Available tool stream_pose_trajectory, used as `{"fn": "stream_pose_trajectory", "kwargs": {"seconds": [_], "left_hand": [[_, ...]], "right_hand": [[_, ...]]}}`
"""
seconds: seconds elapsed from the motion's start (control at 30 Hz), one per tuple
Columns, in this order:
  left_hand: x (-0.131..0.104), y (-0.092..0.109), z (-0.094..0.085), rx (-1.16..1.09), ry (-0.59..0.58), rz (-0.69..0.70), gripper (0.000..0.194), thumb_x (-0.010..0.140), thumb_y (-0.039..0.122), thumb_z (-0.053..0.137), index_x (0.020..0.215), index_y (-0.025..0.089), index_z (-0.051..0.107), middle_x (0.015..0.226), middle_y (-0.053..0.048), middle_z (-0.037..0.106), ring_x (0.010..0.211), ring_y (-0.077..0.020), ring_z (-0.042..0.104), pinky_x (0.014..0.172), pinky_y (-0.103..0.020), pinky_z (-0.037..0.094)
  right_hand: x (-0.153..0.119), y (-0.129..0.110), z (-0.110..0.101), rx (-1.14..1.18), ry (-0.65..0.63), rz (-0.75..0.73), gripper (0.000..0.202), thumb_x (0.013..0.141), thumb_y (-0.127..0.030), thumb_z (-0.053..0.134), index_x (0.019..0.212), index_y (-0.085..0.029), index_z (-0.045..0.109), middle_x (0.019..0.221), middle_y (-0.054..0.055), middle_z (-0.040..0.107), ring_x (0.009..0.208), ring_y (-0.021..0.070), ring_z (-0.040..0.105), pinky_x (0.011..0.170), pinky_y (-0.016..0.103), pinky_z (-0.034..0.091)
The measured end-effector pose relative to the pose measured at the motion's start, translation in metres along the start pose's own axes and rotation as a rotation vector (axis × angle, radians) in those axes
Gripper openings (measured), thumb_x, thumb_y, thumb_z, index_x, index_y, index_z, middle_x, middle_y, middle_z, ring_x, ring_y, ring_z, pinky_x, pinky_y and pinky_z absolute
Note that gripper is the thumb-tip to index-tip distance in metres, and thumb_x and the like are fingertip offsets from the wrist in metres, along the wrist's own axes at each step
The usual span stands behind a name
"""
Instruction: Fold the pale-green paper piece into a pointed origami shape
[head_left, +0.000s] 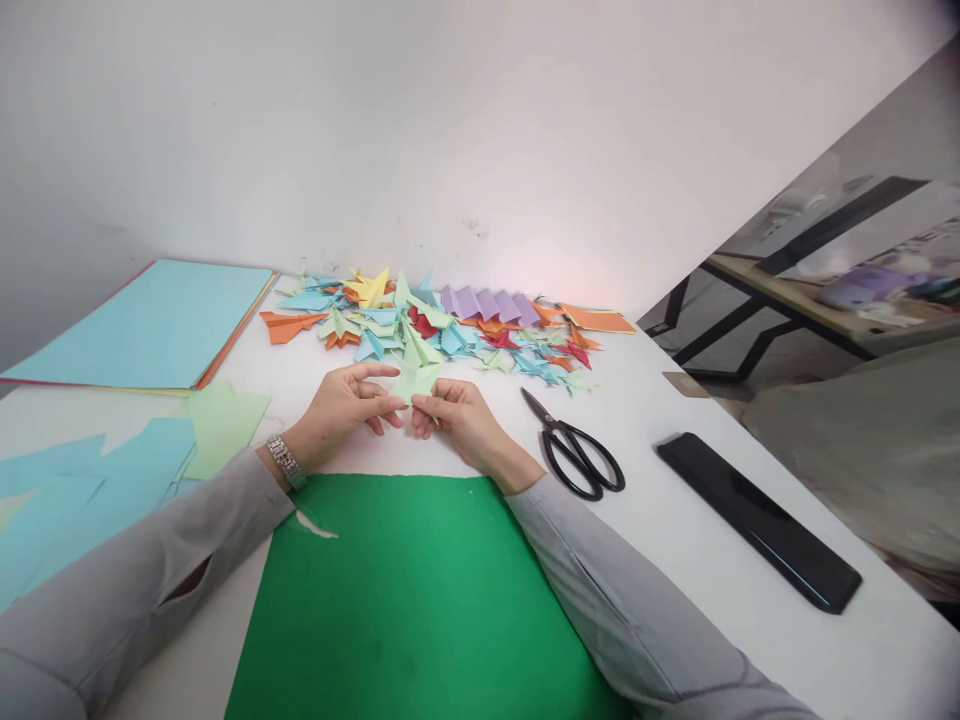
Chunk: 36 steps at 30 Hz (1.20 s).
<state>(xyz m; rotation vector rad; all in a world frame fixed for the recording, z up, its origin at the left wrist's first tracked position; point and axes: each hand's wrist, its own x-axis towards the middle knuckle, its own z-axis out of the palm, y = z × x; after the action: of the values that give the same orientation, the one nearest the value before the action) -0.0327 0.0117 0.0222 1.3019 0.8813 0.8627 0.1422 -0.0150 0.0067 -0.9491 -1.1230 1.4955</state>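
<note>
both the person's left hand [341, 410] and right hand [466, 420], nearly together, pinch the near end of a folded pale green paper [417, 382] just beyond a green sheet [420, 600] on the white table [690, 560]. farther beyond the sheet, near the wall [480, 130], i can see a heap of folded papers [456, 342] in blue, orange, purple and red, while black-handled scissors [551, 423] lie to the sheet's right, a glossy black object [757, 520] farther right. left of the sheet rest loose blue sheets [142, 480], with a blue-topped paper stack [165, 320] beyond them.

A white table [862, 660] carries folded papers [454, 340], blue sheets [142, 470], scissors [553, 426] and a green sheet [405, 600]
</note>
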Motion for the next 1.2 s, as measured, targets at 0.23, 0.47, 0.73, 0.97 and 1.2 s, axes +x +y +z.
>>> {"fn": "stream_pose_trajectory", "kwargs": {"seconds": [0.23,0.47,0.73,0.97,1.2], "left_hand": [[-0.0010,-0.0002,0.0004,0.019,0.022,0.010,0.054,0.059,0.025,0.084,0.105,0.011,0.061,0.056,0.000,0.069,0.055,-0.0178,0.068,0.045,-0.022,0.049],[0.0013,-0.0023,-0.0023,0.007,-0.033,-0.010,0.050,0.066,0.027,0.080,0.109,0.011,0.062,0.061,-0.003,0.072,0.059,-0.0183,0.069,0.047,-0.022,0.051],[0.0024,-0.0028,-0.0027,-0.044,0.005,-0.051,0.045,0.066,0.026,0.079,0.106,0.010,0.066,0.066,-0.007,0.074,0.067,-0.0231,0.073,0.049,-0.025,0.054],[0.0015,0.0026,-0.0006,-0.110,0.016,-0.085,0.031,0.072,0.020,0.073,0.101,0.009,0.066,0.067,-0.009,0.074,0.069,-0.0239,0.074,0.048,-0.023,0.053],[0.0027,0.0040,0.0007,-0.174,0.017,-0.091,0.025,0.071,0.013,0.072,0.095,0.009,0.066,0.069,-0.008,0.073,0.073,-0.0258,0.074,0.046,-0.022,0.052]], "right_hand": [[-0.0012,-0.0005,-0.0005,-0.144,-0.034,-0.024,0.038,0.062,-0.047,0.081,0.062,-0.013,0.063,0.055,0.003,0.068,0.048,0.0124,0.062,0.050,0.025,0.050],[0.0014,0.0035,-0.0028,-0.088,-0.052,-0.018,0.037,0.061,-0.047,0.081,0.063,-0.013,0.066,0.056,0.002,0.068,0.047,0.0112,0.060,0.049,0.024,0.048],[0.0009,0.0020,-0.0011,-0.002,0.007,-0.015,0.034,0.060,-0.042,0.083,0.061,-0.014,0.063,0.055,0.001,0.067,0.044,0.0101,0.058,0.045,0.022,0.046],[0.0017,0.0021,-0.0013,0.053,0.042,-0.019,0.035,0.061,-0.040,0.083,0.058,-0.016,0.058,0.055,0.001,0.067,0.044,0.0102,0.059,0.045,0.022,0.045],[0.0020,0.0011,-0.0014,0.062,0.045,0.001,0.037,0.062,-0.045,0.081,0.058,-0.015,0.059,0.056,0.002,0.068,0.044,0.0108,0.060,0.043,0.021,0.044]]}}
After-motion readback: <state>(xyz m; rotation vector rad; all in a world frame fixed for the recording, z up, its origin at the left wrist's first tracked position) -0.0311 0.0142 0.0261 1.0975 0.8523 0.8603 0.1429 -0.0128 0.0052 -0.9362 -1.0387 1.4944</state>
